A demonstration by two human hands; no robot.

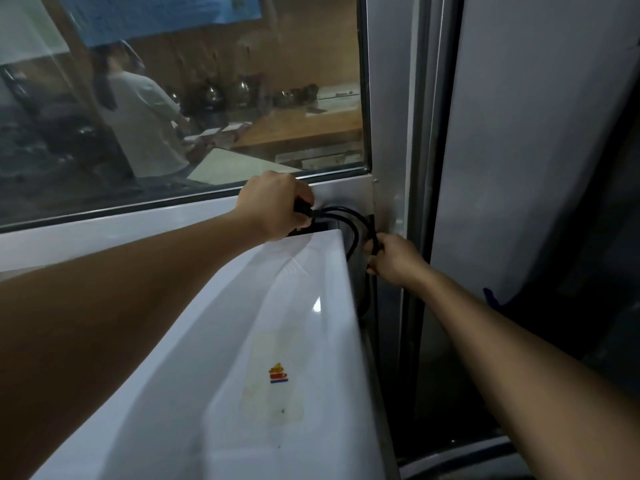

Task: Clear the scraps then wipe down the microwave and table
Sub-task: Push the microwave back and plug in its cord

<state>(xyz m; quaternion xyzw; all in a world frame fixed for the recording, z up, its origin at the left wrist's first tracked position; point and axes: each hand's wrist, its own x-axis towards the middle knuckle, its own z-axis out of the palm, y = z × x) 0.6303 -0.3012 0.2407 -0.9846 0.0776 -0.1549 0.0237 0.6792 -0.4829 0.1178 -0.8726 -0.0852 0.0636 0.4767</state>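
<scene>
The white microwave [263,341] fills the lower middle of the view, seen from above, with a worn sticker [277,375] on its top. A black power cord [349,220] loops behind its back right corner. My left hand [277,202] reaches over the microwave's top and grips the cord's plug end against the wall under the window. My right hand [391,258] reaches down the narrow gap on the microwave's right side and holds the cord's other stretch. The table is hidden below the microwave.
A glass window [207,98] stands right behind the microwave; through it a person in a pale shirt [145,123] and a kitchen counter show. A metal frame [408,168] and a grey panel [536,168] close the right side, leaving a tight gap.
</scene>
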